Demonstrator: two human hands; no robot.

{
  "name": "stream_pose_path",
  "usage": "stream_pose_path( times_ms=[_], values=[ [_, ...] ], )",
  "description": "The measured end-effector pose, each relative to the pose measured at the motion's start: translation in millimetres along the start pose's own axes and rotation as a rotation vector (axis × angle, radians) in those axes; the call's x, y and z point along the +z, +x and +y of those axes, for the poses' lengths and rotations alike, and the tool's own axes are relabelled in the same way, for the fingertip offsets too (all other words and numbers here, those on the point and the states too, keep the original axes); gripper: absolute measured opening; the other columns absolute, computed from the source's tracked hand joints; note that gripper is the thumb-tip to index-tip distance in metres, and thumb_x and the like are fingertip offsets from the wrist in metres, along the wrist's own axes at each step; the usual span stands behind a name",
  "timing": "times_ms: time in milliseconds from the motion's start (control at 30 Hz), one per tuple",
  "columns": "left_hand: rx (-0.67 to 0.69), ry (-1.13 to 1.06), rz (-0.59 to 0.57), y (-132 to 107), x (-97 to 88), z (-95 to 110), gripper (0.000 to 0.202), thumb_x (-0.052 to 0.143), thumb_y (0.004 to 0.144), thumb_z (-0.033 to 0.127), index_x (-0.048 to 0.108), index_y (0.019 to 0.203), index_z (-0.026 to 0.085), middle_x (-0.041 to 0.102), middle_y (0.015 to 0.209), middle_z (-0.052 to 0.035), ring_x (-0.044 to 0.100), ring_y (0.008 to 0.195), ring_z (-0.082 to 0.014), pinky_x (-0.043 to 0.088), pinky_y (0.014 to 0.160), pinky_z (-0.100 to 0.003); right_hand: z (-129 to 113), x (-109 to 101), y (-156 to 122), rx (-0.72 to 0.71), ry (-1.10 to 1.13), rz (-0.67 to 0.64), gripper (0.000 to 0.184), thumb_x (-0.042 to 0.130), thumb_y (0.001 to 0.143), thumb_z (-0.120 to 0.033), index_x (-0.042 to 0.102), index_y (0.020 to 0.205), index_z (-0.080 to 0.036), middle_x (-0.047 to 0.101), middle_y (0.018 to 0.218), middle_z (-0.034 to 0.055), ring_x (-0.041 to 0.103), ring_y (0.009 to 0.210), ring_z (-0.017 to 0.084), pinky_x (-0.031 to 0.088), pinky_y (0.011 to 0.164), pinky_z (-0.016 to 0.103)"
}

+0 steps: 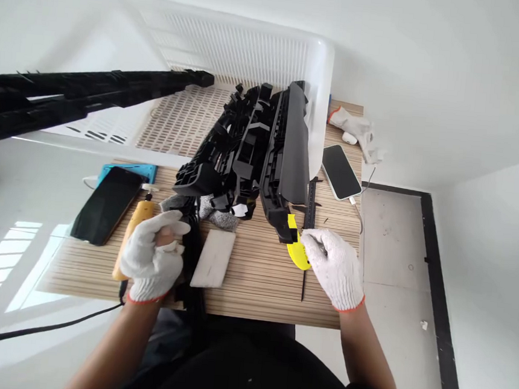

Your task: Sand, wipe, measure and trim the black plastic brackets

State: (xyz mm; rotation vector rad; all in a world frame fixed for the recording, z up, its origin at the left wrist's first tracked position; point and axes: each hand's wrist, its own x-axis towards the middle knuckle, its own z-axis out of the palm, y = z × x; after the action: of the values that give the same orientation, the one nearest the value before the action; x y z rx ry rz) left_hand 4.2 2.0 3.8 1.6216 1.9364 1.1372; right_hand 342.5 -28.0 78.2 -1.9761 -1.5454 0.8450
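Observation:
My left hand (152, 259), in a white knit glove, is closed round a long black plastic part (194, 255) that runs down over the table's front edge. My right hand (333, 262), also gloved, pinches a yellow-handled tool (297, 252) at the near end of a black moulded panel (285, 154). Several such black moulded parts (231, 155) lie stacked from the table into a white perforated basket (235, 53).
On the striped wooden table (256, 279) lie a dark phone (106, 204) on a blue case, a yellow cutter (132, 232), a pale flat block (213, 258), a caliper (310, 205), a second phone (341, 171) and spare gloves (356, 130). Long black strips (68, 93) cross the upper left.

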Motion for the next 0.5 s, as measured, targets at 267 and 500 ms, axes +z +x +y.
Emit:
stream_pose_path(
  times_ms=[267, 500],
  values=[
    [-0.071, -0.119, 0.113, 2, 3.5, 18, 0.034, 0.055, 0.107, 0.046, 0.073, 0.121, 0.020, 0.076, 0.086, -0.0057, 0.057, 0.054, -0.0122, 0.046, 0.050, -0.028, -2, -18, 17, -0.013, -0.037, 0.074, 0.025, 0.064, 0.102, -0.045, 0.083, 0.113, -0.033, 0.084, 0.116, 0.0030, 0.079, 0.096, 0.023, 0.060, 0.092, 0.039],
    [-0.069, -0.351, 0.210, 11, 12.0, 13, 0.038, 0.061, 0.099, 0.050, 0.074, 0.113, 0.017, 0.074, 0.079, -0.0035, 0.057, 0.054, -0.0111, 0.041, 0.046, -0.023, -9, -75, 165, 0.108, -0.259, 0.310, 0.026, 0.058, 0.102, -0.022, 0.081, 0.116, -0.021, 0.079, 0.125, 0.0092, 0.069, 0.119, 0.026, 0.049, 0.111, 0.048]
  ],
)
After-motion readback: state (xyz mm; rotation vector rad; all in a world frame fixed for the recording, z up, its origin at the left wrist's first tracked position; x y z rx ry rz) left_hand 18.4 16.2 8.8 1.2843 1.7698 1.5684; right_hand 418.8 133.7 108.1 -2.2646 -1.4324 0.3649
